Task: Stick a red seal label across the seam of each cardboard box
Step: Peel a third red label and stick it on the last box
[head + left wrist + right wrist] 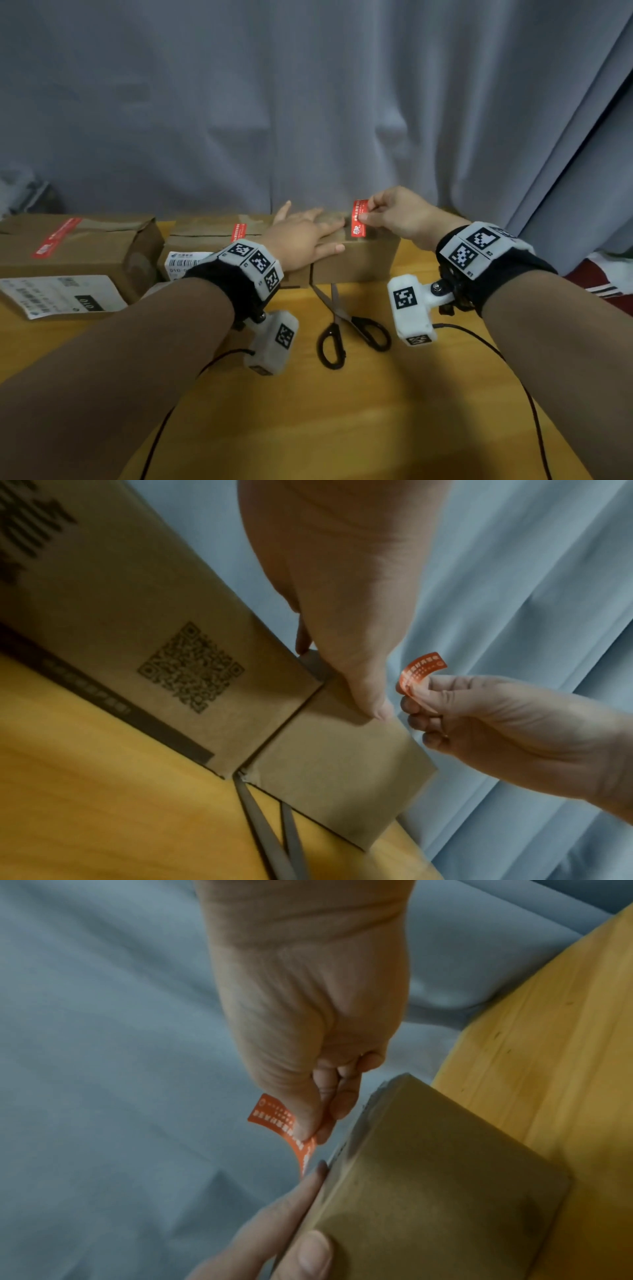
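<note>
Three brown cardboard boxes stand in a row at the back of the wooden table. My right hand (368, 212) pinches a red seal label (359, 219) between thumb and fingers, held upright just above the top of the rightmost box (356, 260). The label (291, 1131) curls downward toward the box edge (428, 1177). My left hand (308, 233) lies flat on that box's top, fingers straight, thumb over the front edge. In the left wrist view the label (419, 672) hangs beside my left thumb. The middle box (205, 236) and the left box (68, 246) each carry a red label across the top.
Black-handled scissors (346, 325) lie open on the table (342, 411) just in front of the rightmost box. White shipping labels (61, 296) sit on the boxes at left. A grey curtain (308, 102) hangs right behind the boxes. Cables trail from both wrist cameras.
</note>
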